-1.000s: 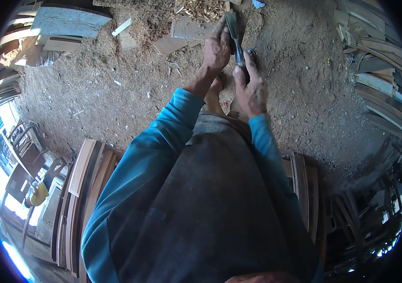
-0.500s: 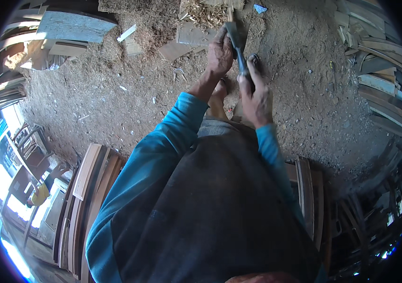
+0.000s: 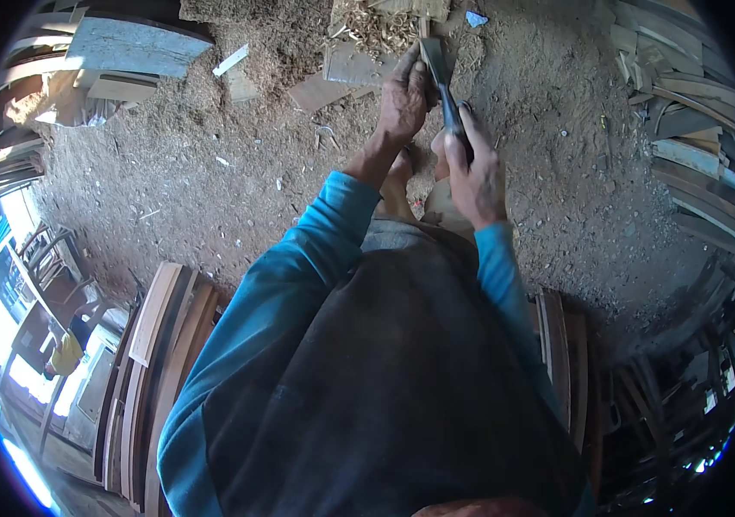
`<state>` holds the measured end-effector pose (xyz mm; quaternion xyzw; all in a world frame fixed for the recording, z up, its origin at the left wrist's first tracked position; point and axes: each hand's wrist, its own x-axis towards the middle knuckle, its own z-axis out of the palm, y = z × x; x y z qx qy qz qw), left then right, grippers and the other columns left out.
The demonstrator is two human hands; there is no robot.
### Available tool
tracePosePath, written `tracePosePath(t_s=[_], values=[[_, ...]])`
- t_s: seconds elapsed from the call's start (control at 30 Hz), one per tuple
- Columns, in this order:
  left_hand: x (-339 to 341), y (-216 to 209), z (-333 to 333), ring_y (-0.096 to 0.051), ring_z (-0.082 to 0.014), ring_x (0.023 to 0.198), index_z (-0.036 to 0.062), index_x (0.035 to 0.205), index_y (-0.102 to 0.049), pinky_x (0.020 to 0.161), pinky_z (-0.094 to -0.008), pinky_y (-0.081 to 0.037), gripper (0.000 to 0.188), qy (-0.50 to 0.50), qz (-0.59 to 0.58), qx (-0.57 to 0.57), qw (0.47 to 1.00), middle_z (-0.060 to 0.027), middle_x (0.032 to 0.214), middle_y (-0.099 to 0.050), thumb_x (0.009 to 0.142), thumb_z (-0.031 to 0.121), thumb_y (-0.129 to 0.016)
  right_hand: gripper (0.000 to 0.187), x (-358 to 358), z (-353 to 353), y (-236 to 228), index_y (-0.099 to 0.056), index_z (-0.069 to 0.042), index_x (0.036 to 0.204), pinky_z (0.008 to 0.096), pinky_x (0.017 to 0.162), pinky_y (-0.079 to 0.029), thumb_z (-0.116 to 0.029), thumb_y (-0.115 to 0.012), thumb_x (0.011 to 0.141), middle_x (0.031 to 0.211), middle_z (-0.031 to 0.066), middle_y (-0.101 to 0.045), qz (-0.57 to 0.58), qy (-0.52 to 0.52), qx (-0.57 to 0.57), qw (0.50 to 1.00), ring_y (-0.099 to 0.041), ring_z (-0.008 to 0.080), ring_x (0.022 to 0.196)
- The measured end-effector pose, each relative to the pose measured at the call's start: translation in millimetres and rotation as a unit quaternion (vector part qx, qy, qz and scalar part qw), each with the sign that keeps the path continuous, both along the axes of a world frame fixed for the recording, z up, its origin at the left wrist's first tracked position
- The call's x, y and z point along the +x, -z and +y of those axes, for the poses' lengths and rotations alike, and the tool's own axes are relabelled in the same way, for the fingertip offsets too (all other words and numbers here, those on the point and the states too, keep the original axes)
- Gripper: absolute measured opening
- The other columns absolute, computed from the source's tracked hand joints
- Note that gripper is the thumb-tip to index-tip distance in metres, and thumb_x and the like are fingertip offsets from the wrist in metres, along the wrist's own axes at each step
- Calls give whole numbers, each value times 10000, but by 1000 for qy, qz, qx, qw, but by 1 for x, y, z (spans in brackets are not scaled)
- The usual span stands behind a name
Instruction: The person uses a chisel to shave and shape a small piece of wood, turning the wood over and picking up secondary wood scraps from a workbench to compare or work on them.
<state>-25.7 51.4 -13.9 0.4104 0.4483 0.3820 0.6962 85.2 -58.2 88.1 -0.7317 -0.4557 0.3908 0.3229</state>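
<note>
My left hand (image 3: 405, 99) is closed at the upper middle, its fingers around a narrow wood strip (image 3: 424, 28) whose end shows just beyond them. Most of the strip is hidden by that hand and the blade. In my right hand (image 3: 477, 177) is the dark handle of a broad-bladed chopping knife (image 3: 435, 62). Its blade points away from me and lies close beside the left fingers; whether it touches the wood I cannot tell. Curled wood shavings (image 3: 380, 26) lie on a flat board (image 3: 353, 65) just past my left hand.
Sawdust and scraps cover the ground (image 3: 238, 181). Boards are stacked at the far left (image 3: 139, 47), far right (image 3: 686, 155) and near left (image 3: 156, 319). A person in yellow (image 3: 65, 353) is at the left edge. My bare feet are below my hands.
My right hand has shifted slightly to the right, and the knife's blade has moved right, away from the left fingers. My left hand stays in nearly the same place.
</note>
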Motion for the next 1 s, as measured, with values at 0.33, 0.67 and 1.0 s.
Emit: tracePosePath(t_s=[0.33,0.67,1.0], values=[[7,8,-9,-581,-73,772,46,1499,-483,645,-239,-496,445,-23,0,-28,999,-23,957,-646,1125,284,-453,521,-11,5,2,-508,-21,1468,461,1000,-528,-306,-550,1034,1335,295,-626,13,11,-52,999,-643,445,1191],[9,12,-8,-571,-64,696,36,1502,-481,612,-236,-497,439,-29,-94,-19,995,-61,916,-689,1123,257,-455,517,6,2,11,-535,-28,1457,456,985,-529,-319,-562,1031,1314,270,-650,14,37,3,999,-645,437,1201],[16,17,-13,-611,-81,765,41,1485,-520,639,-250,-516,419,-61,86,61,993,-32,943,-702,1110,225,-488,465,5,-13,-6,-542,-53,1444,478,933,-545,-257,-554,1026,1235,268,-678,-54,-17,6,998,-675,436,1113]])
